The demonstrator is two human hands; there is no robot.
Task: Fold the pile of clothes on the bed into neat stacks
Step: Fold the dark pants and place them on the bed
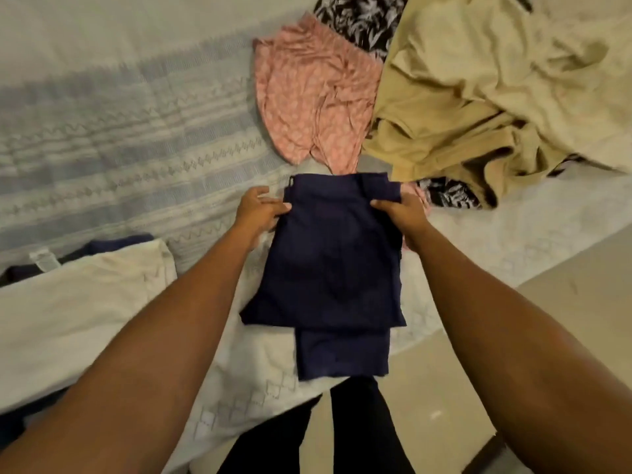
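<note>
Bedspread (119, 138) bears folded navy garment (331, 268); left hand (258, 212) and right hand (402, 212) pinch its corners.

pile (478, 97) behind garment (328, 261), stack (78, 302) left (on bed (102, 114))

navy garment (328, 268): folded, near bed (102, 114) edge | unfolded pile (461, 97): crumpled, beyond it | white stack (85, 302): left

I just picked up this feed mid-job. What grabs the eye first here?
The partly folded navy garment lies at the near edge of the bed, gripped at its far corners by the left hand and the right hand. Beyond it to the right sits an unfolded heap: a big tan garment with a pink patterned garment on its left. A white garment lies flat at the left.
</note>
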